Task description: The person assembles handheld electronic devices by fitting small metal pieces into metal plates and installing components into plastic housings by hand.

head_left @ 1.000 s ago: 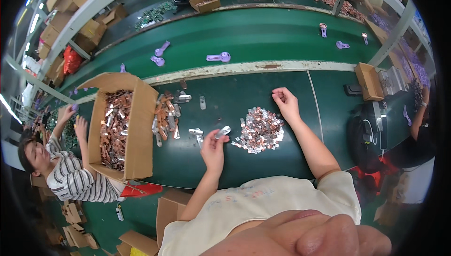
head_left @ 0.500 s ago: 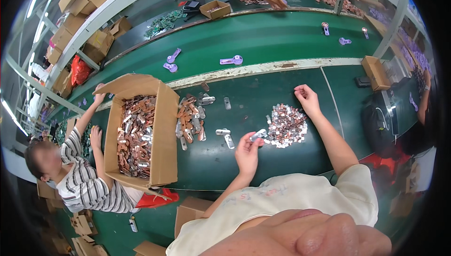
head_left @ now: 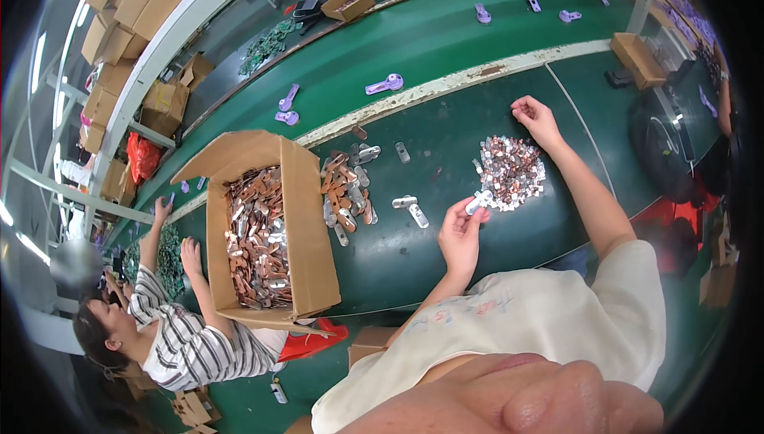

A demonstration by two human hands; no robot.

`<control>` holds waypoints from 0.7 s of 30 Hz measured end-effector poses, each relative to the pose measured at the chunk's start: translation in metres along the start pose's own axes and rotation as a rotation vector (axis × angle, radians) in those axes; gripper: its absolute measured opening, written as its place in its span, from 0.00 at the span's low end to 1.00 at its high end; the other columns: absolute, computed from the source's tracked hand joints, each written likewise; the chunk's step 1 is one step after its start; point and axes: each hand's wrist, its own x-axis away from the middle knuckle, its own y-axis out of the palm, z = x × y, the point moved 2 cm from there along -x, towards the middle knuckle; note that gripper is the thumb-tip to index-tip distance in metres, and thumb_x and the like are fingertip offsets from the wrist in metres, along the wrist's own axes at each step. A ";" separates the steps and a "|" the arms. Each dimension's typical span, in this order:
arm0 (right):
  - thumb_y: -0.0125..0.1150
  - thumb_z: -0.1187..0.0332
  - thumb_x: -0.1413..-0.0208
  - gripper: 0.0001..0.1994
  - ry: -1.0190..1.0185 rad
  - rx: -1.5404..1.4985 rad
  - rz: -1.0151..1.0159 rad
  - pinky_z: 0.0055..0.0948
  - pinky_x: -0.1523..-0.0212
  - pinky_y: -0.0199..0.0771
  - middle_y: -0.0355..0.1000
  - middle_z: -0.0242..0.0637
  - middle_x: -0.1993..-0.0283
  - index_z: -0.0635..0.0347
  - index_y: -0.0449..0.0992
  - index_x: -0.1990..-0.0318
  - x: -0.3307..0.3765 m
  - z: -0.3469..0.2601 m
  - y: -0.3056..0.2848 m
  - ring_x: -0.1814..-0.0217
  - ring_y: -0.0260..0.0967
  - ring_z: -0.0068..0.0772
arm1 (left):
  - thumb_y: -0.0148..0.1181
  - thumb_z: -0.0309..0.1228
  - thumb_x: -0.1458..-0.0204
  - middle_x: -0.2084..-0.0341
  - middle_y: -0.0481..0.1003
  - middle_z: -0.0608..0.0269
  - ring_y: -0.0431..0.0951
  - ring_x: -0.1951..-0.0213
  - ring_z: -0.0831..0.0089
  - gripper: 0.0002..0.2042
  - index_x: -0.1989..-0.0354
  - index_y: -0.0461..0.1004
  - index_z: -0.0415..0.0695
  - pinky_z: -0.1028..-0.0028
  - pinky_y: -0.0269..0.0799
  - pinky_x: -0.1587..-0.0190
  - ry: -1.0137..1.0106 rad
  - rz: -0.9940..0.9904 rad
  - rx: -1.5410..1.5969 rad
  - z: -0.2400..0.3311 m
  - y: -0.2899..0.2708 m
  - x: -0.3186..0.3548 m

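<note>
Silver oblong metal plate (head_left: pixel 478 202): pinched between thumb and fingertips of the left hand (head_left: pixel 459 233), at the near-left edge of the pile of small silver and copper-coloured metal pieces (head_left: pixel 514 171); contact with pile not determinable. Right hand (head_left: pixel 538 120): beyond the pile and apart from it, fingers curled, thumb near fingertips; any small piece in grip not determinable. Possible faults: loss of the plate into the pile, from a narrow hold on smooth metal; scattering of pieces, from a brush of the left hand. Pose: left forearm (head_left: pixel 446 284) angled outward and rightward; right forearm (head_left: pixel 590 191) extended outward and leftward. Outward, on the dark green tabletop (head_left: pixel 382 267): two loose silver oblong plates (head_left: pixel 418 216), then mixed copper-and-silver plate heap (head_left: pixel 342 189) beside open brown cardboard box (head_left: pixel 313 235).
</note>
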 end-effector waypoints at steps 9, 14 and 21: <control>0.57 0.73 0.51 0.04 0.024 0.102 -0.020 0.16 0.71 0.65 0.69 0.26 0.74 0.62 0.72 0.67 0.009 -0.013 0.005 0.74 0.62 0.13 | 0.54 0.18 0.51 0.68 0.74 0.56 0.76 0.68 0.74 0.12 0.57 0.66 0.34 0.79 0.72 0.62 0.002 0.005 -0.039 0.002 0.000 0.004; 0.56 0.74 0.52 0.04 0.018 0.078 -0.044 0.15 0.71 0.65 0.69 0.28 0.74 0.63 0.72 0.67 0.005 -0.016 0.004 0.74 0.63 0.14 | 0.54 0.17 0.52 0.67 0.74 0.55 0.76 0.68 0.75 0.12 0.58 0.66 0.33 0.79 0.72 0.62 0.055 0.102 -0.080 0.000 -0.004 -0.003; 0.55 0.76 0.54 0.05 0.049 0.061 0.004 0.17 0.70 0.67 0.69 0.30 0.74 0.63 0.71 0.68 -0.007 -0.013 0.006 0.73 0.65 0.16 | 0.53 0.17 0.51 0.68 0.74 0.56 0.76 0.68 0.75 0.12 0.57 0.66 0.33 0.80 0.71 0.61 0.100 0.231 -0.145 -0.003 -0.014 -0.012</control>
